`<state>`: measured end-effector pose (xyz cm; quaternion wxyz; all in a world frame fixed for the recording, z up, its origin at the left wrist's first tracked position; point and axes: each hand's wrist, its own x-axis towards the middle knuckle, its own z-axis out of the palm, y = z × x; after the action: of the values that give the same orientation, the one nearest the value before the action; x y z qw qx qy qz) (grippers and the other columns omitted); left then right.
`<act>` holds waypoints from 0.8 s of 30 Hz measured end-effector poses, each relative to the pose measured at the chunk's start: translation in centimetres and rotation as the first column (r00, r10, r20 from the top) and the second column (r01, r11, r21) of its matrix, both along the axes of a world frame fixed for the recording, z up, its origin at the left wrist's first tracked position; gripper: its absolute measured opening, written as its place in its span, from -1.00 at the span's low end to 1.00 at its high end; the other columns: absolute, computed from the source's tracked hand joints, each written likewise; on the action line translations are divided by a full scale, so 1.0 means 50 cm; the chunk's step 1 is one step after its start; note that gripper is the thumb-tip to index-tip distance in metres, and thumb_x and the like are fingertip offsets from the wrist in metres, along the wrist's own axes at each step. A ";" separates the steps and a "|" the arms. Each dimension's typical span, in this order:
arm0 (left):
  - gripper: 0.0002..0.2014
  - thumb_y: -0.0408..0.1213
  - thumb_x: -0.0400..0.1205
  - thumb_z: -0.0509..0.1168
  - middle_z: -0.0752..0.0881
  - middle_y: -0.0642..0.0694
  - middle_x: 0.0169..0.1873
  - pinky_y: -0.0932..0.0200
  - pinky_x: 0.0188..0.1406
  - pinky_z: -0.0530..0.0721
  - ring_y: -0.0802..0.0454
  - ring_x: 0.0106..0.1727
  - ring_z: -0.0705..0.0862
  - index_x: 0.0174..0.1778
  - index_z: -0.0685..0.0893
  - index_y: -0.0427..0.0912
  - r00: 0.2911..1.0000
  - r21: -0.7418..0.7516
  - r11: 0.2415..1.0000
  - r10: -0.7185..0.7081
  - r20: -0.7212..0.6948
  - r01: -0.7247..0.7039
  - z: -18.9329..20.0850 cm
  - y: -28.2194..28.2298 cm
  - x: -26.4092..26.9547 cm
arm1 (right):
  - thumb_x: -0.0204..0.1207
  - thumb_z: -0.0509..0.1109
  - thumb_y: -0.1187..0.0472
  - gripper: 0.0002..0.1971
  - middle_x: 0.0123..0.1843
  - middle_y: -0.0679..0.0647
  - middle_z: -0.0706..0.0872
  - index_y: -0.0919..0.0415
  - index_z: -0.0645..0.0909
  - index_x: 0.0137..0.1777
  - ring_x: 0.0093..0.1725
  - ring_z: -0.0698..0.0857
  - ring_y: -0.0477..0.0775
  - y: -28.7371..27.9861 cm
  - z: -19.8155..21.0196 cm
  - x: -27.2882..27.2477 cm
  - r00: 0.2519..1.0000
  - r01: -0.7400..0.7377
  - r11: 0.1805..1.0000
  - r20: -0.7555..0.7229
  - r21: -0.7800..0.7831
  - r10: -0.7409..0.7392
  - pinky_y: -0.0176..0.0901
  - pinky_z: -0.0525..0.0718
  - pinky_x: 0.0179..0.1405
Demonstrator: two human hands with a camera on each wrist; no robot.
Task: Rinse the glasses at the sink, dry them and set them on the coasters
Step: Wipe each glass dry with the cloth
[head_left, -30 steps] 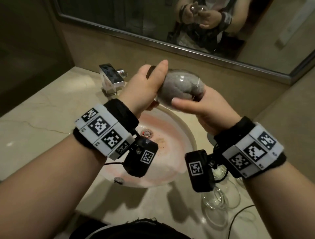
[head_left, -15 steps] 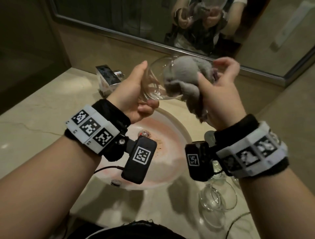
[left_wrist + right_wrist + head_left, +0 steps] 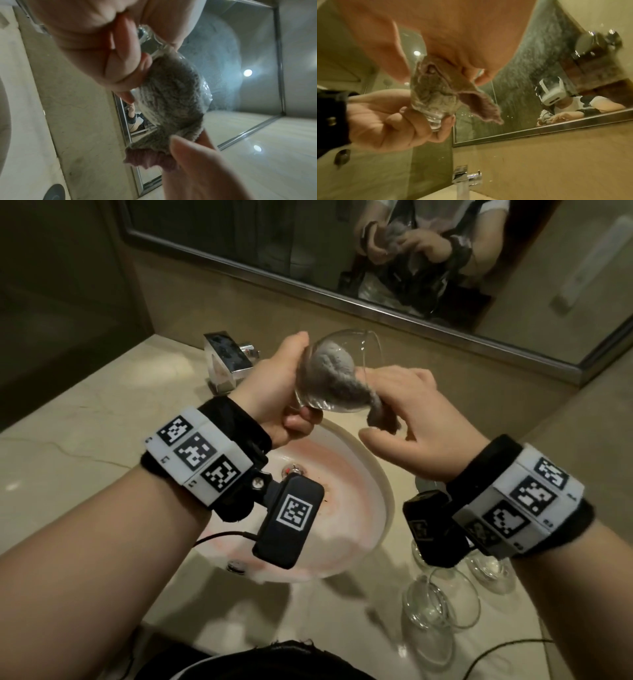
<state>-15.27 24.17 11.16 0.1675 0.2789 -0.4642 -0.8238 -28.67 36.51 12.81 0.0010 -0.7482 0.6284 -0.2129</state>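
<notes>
No words can be read. The left hand [image 3: 274, 392] holds the clear round glass [image 3: 359, 354] tilted above the sink [image 3: 373, 491]. The right hand [image 3: 414, 419] pinches the fuzzy grey cloth [image 3: 334, 371] stuffed inside.

This is a bathroom. A round white sink bowl [image 3: 371, 491] with a pinkish stain and a metal drain sits in a pale, shiny stone counter [image 3: 85, 419]. A square shiny metal tap [image 3: 227, 359] stands at the back of the bowl. On the wall above hangs a big mirror with a silver metal frame [image 3: 308, 285], and it shows the person standing at the sink. The walls are plain tan. Small round lights glow in the ceiling [image 3: 247, 73].
</notes>
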 end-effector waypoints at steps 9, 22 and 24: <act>-0.47 0.22 0.66 -0.02 0.46 -0.06 -0.45 0.53 -0.83 0.12 0.21 -0.65 0.31 -0.18 0.56 -0.19 0.991 0.057 0.989 -0.133 -0.001 0.133 0.013 0.006 0.005 | 0.38 0.38 -0.18 -0.29 0.42 -0.02 0.46 0.23 0.44 0.43 0.46 0.39 -0.05 0.005 -0.007 -0.014 0.996 -0.033 0.967 -0.091 -0.251 0.011 0.32 -0.03 0.56; -0.49 0.27 0.63 0.07 0.43 -0.06 -0.62 0.50 -0.82 0.20 0.15 -0.73 0.30 0.06 0.47 -0.17 0.986 0.050 0.999 0.007 0.167 -0.015 0.002 0.012 -0.016 | 0.44 0.12 -0.30 -0.61 -0.22 -0.50 0.51 -0.19 0.64 0.06 -0.03 0.45 -0.44 -0.030 -0.050 0.021 0.975 0.162 0.983 0.169 -0.085 -0.146 -0.14 0.08 0.34; -0.50 0.25 0.64 0.07 0.43 -0.05 -0.63 0.46 -0.80 0.23 0.14 -0.72 0.33 -0.08 0.49 -0.20 0.984 -0.004 0.999 0.032 0.177 -0.032 0.001 0.016 -0.017 | 0.48 0.15 -0.27 -0.71 -0.24 -0.35 0.62 -0.20 0.61 -0.02 -0.11 0.58 -0.34 -0.030 -0.055 0.032 0.950 0.183 0.982 0.265 -0.055 -0.163 0.07 0.31 0.37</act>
<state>-16.13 24.94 11.19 0.1387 0.3583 -0.4733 -0.7927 -27.08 35.03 10.07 0.0350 -0.6553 0.6771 -0.3330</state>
